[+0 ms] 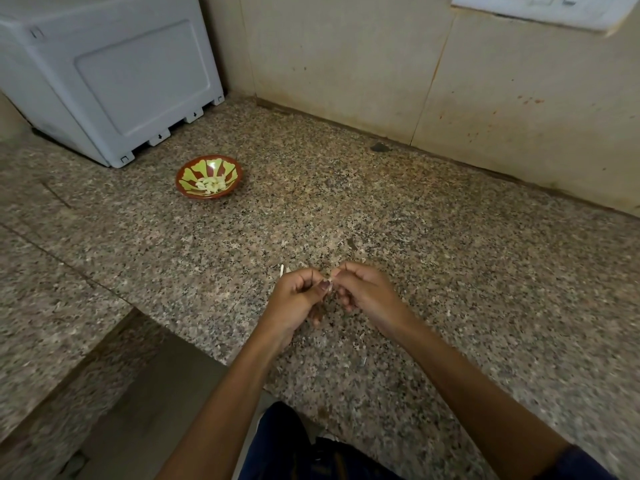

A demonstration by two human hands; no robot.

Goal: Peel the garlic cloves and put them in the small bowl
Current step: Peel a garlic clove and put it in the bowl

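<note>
My left hand (299, 299) and my right hand (360, 292) meet above the middle of the granite counter (433, 244), fingers curled. Between their fingertips they pinch a small pale garlic clove (330, 280), mostly hidden by my thumbs. The small bowl (209, 177), red-brown with a green pattern, stands far to the left and behind my hands. Several peeled cloves (211, 185) lie in its bottom. A few thin scraps of garlic skin (283, 270) lie on the counter just beyond my left hand.
A white plastic appliance (114, 77) stands at the back left, close behind the bowl. A tiled wall (381, 64) bounds the counter at the rear. The counter's front edge drops off at the lower left, next to my left forearm.
</note>
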